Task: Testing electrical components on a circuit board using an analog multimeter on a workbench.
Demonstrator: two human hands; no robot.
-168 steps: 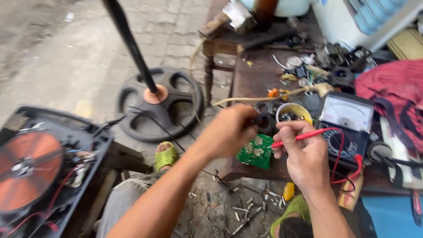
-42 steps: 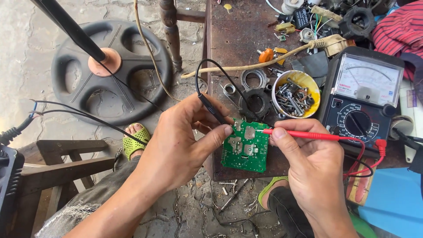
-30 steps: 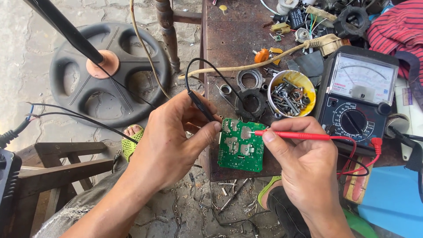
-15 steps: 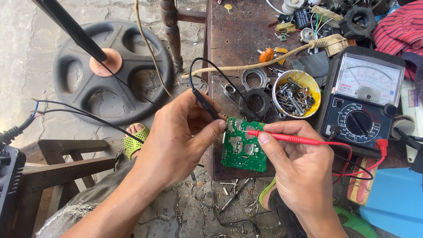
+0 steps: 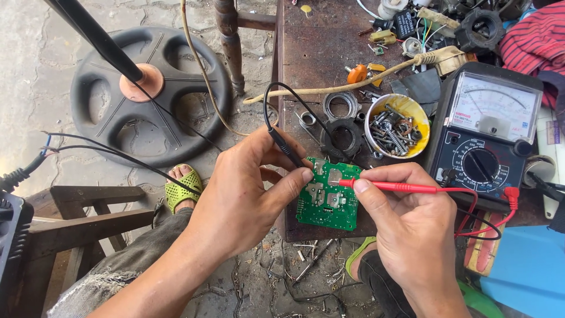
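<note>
My left hand [image 5: 247,188] holds a small green circuit board [image 5: 329,197] by its left edge, thumb on top, and pins a black test probe [image 5: 288,150] between its fingers, tip at the board's upper left. In my right hand [image 5: 412,229] a red test probe [image 5: 406,187] is held like a pen, its tip touching a metal pad near the board's top. Both leads run to an analogue multimeter [image 5: 485,135] lying on the brown worktable [image 5: 312,53] at the right.
A yellow bowl of screws [image 5: 395,125], metal rings [image 5: 342,106] and assorted parts lie on the table. A black round fan base with a pole [image 5: 147,94] stands on the paved floor at left. A wooden stool [image 5: 82,218] is at lower left, my green-sandalled foot [image 5: 181,187] beside it.
The red probe tip has shifted slightly left along the top of the board. Both hands have stayed on the board and the probes since the earlier frames.
</note>
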